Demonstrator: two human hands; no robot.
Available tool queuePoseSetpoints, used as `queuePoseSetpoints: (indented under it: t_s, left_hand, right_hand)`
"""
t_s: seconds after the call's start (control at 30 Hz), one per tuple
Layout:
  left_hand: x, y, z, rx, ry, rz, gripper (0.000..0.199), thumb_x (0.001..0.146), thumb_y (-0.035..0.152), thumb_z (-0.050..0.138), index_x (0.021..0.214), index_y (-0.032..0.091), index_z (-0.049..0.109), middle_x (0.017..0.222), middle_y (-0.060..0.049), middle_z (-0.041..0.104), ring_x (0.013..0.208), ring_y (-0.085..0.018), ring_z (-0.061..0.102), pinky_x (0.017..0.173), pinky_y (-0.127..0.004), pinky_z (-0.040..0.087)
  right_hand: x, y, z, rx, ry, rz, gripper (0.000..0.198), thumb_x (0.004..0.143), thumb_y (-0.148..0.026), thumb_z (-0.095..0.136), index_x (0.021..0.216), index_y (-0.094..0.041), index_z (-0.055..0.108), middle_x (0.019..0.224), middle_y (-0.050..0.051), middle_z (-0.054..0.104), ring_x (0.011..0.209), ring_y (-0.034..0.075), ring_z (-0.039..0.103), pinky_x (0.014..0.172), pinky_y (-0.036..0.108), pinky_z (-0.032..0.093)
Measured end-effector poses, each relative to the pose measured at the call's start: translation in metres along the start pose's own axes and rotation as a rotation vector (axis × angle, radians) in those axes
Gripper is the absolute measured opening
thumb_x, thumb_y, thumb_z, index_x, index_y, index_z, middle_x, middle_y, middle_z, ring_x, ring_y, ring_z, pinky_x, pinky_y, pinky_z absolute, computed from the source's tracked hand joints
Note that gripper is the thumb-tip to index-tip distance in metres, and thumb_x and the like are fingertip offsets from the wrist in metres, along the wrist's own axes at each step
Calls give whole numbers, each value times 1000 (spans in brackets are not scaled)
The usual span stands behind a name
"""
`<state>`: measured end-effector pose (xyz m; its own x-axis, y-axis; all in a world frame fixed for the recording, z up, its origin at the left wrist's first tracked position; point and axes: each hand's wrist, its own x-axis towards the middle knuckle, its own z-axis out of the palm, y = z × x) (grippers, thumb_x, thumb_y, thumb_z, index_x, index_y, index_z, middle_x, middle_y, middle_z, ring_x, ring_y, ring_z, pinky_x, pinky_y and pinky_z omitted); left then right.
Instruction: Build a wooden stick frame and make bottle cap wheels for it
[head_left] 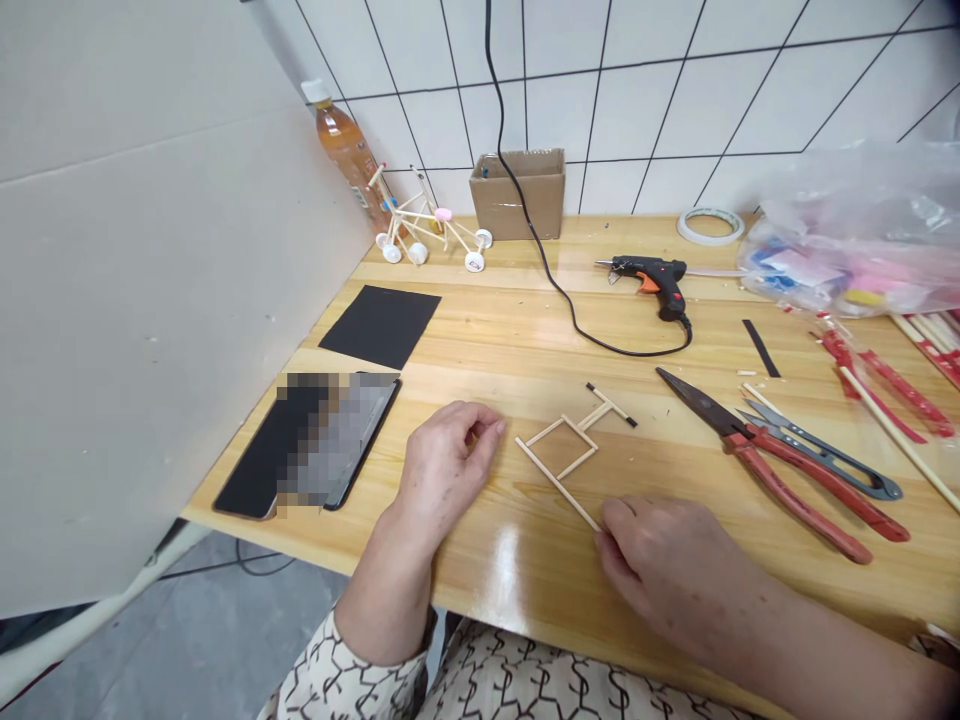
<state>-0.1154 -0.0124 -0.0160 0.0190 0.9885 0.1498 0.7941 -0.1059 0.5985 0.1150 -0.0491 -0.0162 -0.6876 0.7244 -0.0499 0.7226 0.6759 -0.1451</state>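
Observation:
A small frame of thin wooden sticks (559, 477) lies on the table between my hands. It has a square in the middle, a long stick along its near side and a short crossbar with black ends at the far side. My right hand (664, 550) pinches the near end of the long stick, its fingertips partly hidden. Just left of the frame, my left hand (454, 455) rests on the table with curled fingers and thumb brought together; no object shows in it. Red-handled pliers (780, 465) and grey thread snips (825, 450) lie to the right.
A black glue gun (652, 275) with its cord lies farther back. Behind are a stick-built model with white wheels (431, 225), a bottle (345, 140), a cardboard box (521, 195), a tape roll (710, 226) and plastic bags (840, 240). Black card (381, 325) and phones (259, 460) lie left.

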Motion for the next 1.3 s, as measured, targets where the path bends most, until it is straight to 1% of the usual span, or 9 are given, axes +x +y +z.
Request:
queuePoseSetpoints:
  t_s: [0.17, 0.37, 0.53, 0.97, 1.3]
  left_hand:
    - [0, 0, 1, -32, -29, -2, 12, 82, 26, 54, 79, 19, 63, 75, -1, 64, 68, -14, 59, 63, -26, 45]
    - [0, 1, 3, -14, -144, 40, 10, 82, 20, 53, 82, 20, 63, 75, -1, 63, 70, -14, 58, 65, -25, 44]
    - [1, 4, 6, 5, -188, 66, 10, 81, 16, 53, 79, 20, 62, 76, 0, 63, 71, -14, 57, 65, -25, 43]
    - [2, 4, 10, 26, -196, 76, 10, 80, 15, 53, 78, 20, 62, 74, 0, 62, 70, -14, 57, 63, -24, 42]
    - [2, 3, 10, 31, -194, 80, 10, 80, 15, 53, 79, 20, 62, 74, 0, 62, 69, -14, 57, 63, -24, 43]
  right_hand:
    - [0, 0, -2, 7, 2, 12, 14, 82, -12, 46, 69, -16, 51, 61, 1, 58, 52, 11, 50, 51, 27, 28]
    - [-2, 1, 2, -17, 16, 10, 16, 84, -14, 45, 70, -16, 51, 62, 3, 59, 52, 11, 50, 51, 25, 27]
    - [-3, 0, 3, -24, 2, 21, 15, 83, -13, 46, 70, -16, 51, 61, 3, 58, 52, 12, 50, 51, 25, 27]
    - [-1, -6, -3, -10, -4, 5, 16, 80, -9, 47, 66, -17, 48, 56, 1, 55, 48, 12, 49, 49, 26, 25]
    - [-2, -6, -3, 2, -27, 13, 14, 79, -8, 49, 68, -17, 49, 58, 2, 58, 49, 13, 51, 48, 26, 25]
